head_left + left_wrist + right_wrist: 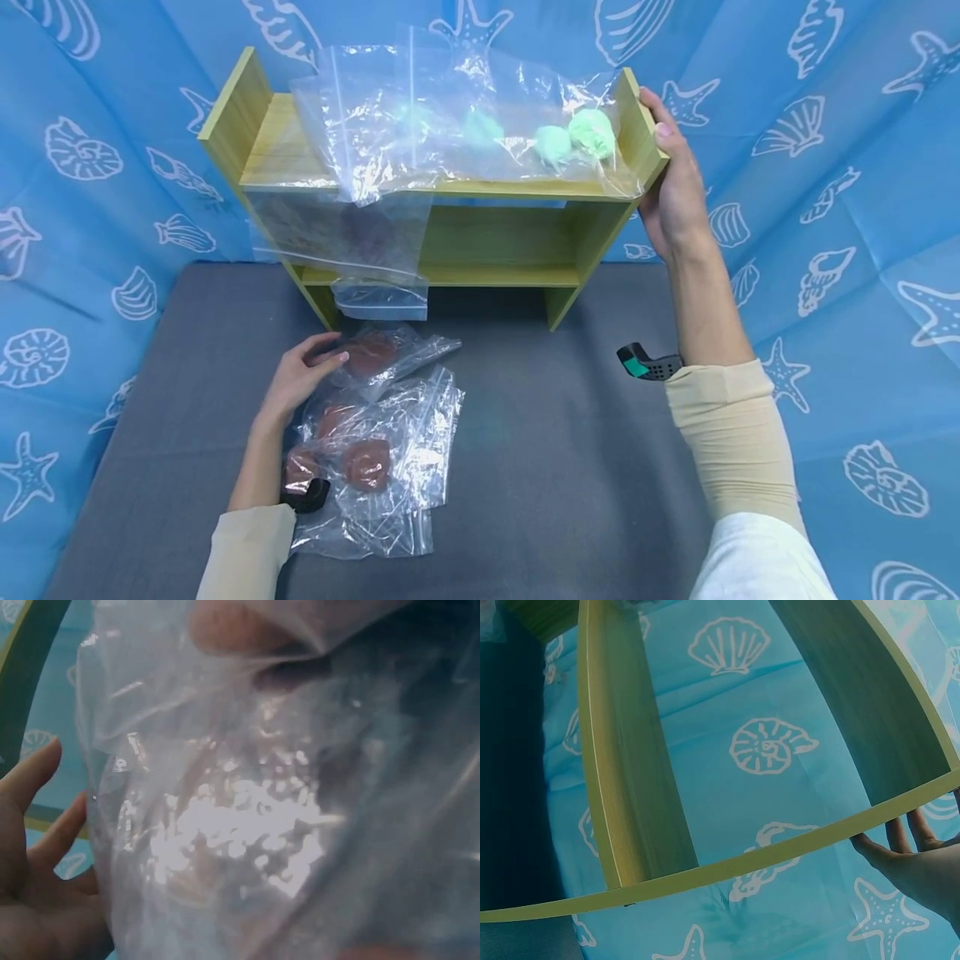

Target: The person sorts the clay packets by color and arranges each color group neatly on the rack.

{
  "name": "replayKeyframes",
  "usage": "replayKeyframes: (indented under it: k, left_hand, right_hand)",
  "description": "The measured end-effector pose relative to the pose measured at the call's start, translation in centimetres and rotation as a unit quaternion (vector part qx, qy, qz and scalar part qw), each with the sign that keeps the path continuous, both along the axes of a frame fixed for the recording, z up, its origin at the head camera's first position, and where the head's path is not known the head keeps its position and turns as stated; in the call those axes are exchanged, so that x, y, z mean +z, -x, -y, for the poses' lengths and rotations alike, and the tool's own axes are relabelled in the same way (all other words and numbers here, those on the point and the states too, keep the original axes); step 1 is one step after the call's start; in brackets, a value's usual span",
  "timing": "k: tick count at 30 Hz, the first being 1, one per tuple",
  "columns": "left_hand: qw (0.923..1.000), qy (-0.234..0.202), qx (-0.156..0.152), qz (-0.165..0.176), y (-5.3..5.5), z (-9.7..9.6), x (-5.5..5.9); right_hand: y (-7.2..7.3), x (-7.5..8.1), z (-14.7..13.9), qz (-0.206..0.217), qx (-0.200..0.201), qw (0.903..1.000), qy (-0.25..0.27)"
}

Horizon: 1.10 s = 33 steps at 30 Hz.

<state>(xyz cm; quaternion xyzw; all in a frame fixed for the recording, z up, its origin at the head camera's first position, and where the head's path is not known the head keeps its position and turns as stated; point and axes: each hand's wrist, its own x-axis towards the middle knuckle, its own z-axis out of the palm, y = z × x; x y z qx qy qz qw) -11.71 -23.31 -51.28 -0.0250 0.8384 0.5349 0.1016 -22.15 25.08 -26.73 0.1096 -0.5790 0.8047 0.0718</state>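
My left hand point(292, 379) reaches to the edge of a clear plastic bag point(431, 350) holding a reddish-brown lump point(371, 353). In the left wrist view its fingers point(45, 769) are apart beside the crinkled plastic point(225, 825), not curled round it. My right hand point(678, 183) touches the right side panel point(637, 125) of a yellow-green wooden shelf point(498, 237); the right wrist view shows its fingers point(900, 844) against the panel's outer face. Clear bags point(517, 83) with pale green lumps point(592, 133) lie on the top board.
More clear bags point(435, 450) with reddish-brown lumps point(367, 464) lie overlapping on the grey table point(540, 467). A zip bag point(337, 229) with something dark hangs down the shelf's front left. Blue shell-patterned curtain point(855, 275) surrounds the table.
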Motion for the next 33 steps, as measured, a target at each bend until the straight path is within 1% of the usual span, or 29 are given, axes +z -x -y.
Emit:
replayKeyframes:
  k: [3, 7, 10, 16, 19, 23, 26, 30, 33]
  left_hand:
    - [0.9994, 0.028, -0.016, 0.009, 0.5, -0.2, -0.2]
    - [0.9975, 0.063, -0.03, 0.009, 0.9, -0.3, -0.4]
    - [0.9968, 0.068, -0.041, -0.001, 0.9, -0.5, -0.4]
    - [0.9962, 0.065, -0.044, -0.037, 0.8, -0.9, -0.5]
    - [0.9962, 0.068, -0.044, -0.031, 0.7, -1.0, -0.3]
    - [0.9953, 0.072, -0.063, -0.013, 0.5, -0.9, 0.2]
    - [0.9938, 0.073, -0.081, -0.021, 0.4, -1.0, 0.6]
    - [0.993, 0.06, -0.088, -0.051, 0.2, -1.3, 1.1]
    - [0.9943, 0.025, -0.085, -0.06, -0.1, -1.5, 1.6]
  right_hand:
    - [0.0, 0.0, -0.1, 0.002, 0.003, 1.0, 0.004]
    - [0.0, 0.1, 0.0, 0.004, 0.004, 1.0, -0.001]
    - [0.0, 0.0, 0.1, 0.003, 0.001, 1.0, -0.005]
    - [0.1, 0.0, 0.1, 0.005, -0.006, 1.0, -0.003]
    - [0.0, 0.0, 0.1, 0.006, -0.011, 0.9999, -0.005]
    - [0.0, 0.0, 0.1, 0.003, -0.011, 0.9999, -0.009]
    - [0.0, -0.1, 0.1, -0.001, -0.011, 0.9999, -0.012]
    - [0.0, 0.0, 0.1, -0.001, -0.011, 0.9999, -0.013]
    - [0.0, 0.0, 0.2, -0.002, -0.011, 0.9998, -0.013]
